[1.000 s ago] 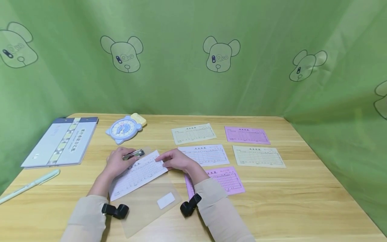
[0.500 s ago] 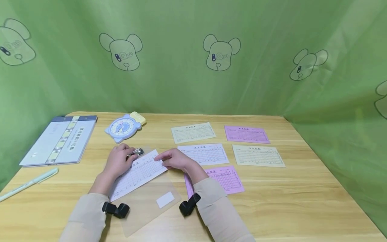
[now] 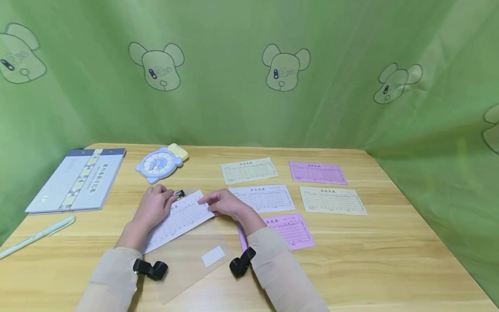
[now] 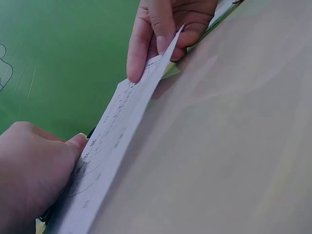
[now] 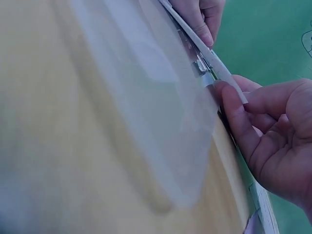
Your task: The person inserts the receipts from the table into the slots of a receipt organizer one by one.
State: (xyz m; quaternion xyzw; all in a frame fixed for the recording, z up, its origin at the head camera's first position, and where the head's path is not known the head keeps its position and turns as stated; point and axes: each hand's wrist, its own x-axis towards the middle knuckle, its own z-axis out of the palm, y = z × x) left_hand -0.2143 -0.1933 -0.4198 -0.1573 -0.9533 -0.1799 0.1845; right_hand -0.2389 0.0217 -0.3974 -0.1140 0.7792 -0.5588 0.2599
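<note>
A translucent clipboard [image 3: 187,264] with a white label lies at a slant on the table, a metal clip [image 3: 179,194] at its far edge. A white printed form [image 3: 181,221] lies over its upper part, edge at the clip; in the left wrist view its near long edge is raised. My left hand [image 3: 153,208] grips the clip's left part with curled fingers, thumb low beside the form. My right hand [image 3: 224,203] pinches the form's right end between thumb and fingers, as the right wrist view shows too.
To the right lie a white form [image 3: 263,199], pink forms [image 3: 292,232] [image 3: 317,173] and pale green forms [image 3: 249,170] [image 3: 333,201]. A blue clock [image 3: 159,164] with a yellow block [image 3: 178,151] stands behind. At left are a bound ledger [image 3: 78,182] and a pale green pen [image 3: 37,237].
The white form has slid slightly up toward the clip, moved by my right hand. My left fingers have shifted a little at the clip, so a different part of it shows.
</note>
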